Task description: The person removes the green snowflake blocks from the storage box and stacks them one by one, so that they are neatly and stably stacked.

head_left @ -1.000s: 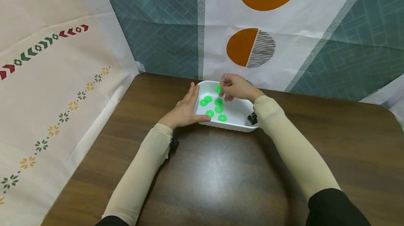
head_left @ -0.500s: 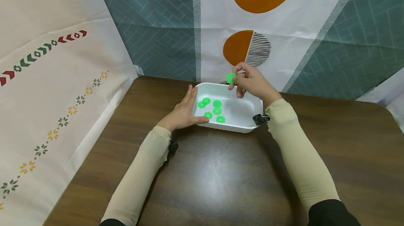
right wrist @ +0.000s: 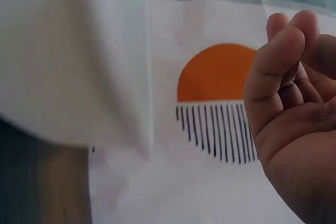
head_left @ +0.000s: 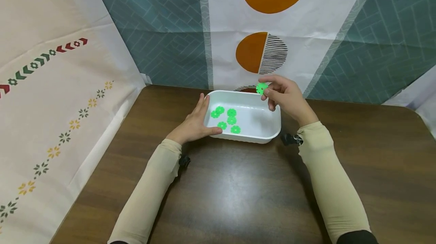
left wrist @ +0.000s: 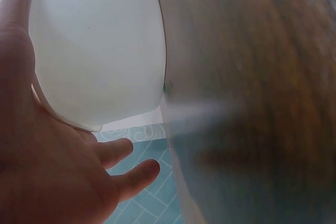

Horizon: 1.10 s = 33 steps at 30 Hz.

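Observation:
A white tray [head_left: 259, 117] stands on the wooden table. Against its left end lies my left hand [head_left: 193, 124], fingers straight and spread, thumb along the front rim. In the left wrist view, that hand [left wrist: 58, 156] lies along the outer wall of the tray [left wrist: 100, 45]. Above the back right of the tray, my right hand [head_left: 289, 98] pinches a green slotted disc [head_left: 261, 88] between thumb and fingers. In the right wrist view, the fingertips of the right hand [right wrist: 294, 93] hide nearly all of the disc. Several similar discs [head_left: 231, 120] lie inside the tray's left half.
The brown table [head_left: 228, 194] extends in front and to both sides. Behind it hangs a teal and white sheet [head_left: 163, 32] with orange shapes. A cream patterned cloth [head_left: 51, 115] borders the left side. Dark wrist cameras [head_left: 291, 139] sit under both wrists.
My right hand has lifted the green disc out of the tray and carried it right, over the back rim. The left hand stays at the tray's left end. The head view shifts slightly.

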Each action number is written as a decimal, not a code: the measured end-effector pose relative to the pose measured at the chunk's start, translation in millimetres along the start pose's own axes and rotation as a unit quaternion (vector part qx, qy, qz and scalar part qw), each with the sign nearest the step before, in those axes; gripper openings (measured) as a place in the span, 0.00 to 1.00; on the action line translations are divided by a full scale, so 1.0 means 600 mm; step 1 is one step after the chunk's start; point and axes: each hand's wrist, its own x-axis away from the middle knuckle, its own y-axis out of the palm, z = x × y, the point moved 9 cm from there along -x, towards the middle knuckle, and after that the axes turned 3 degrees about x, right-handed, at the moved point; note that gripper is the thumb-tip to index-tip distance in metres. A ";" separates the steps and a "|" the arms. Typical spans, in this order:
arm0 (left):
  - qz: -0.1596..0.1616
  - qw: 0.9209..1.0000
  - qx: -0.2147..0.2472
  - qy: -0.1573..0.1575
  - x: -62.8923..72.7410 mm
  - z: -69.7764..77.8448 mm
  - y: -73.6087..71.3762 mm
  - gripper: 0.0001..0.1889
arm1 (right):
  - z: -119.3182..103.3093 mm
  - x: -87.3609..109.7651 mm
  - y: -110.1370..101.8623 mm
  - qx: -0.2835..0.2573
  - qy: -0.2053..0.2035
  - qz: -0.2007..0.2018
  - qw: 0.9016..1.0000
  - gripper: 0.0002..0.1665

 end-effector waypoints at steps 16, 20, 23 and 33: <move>0.003 1.000 -0.023 -0.012 0.009 -0.009 -0.008 0.68 | 0.046 0.015 -0.077 0.029 0.039 0.066 0.997 0.24; -0.003 0.999 -0.033 -0.014 0.008 -0.007 -0.003 0.70 | 0.058 0.024 -0.093 0.037 0.050 0.066 0.996 0.26; -0.004 0.999 -0.040 -0.010 0.005 -0.003 0.000 0.70 | 0.066 0.030 -0.107 0.035 0.060 0.070 0.995 0.27; -0.011 0.999 -0.030 -0.001 -0.001 0.007 0.007 0.70 | 0.086 0.045 -0.155 0.023 0.077 0.123 0.989 0.26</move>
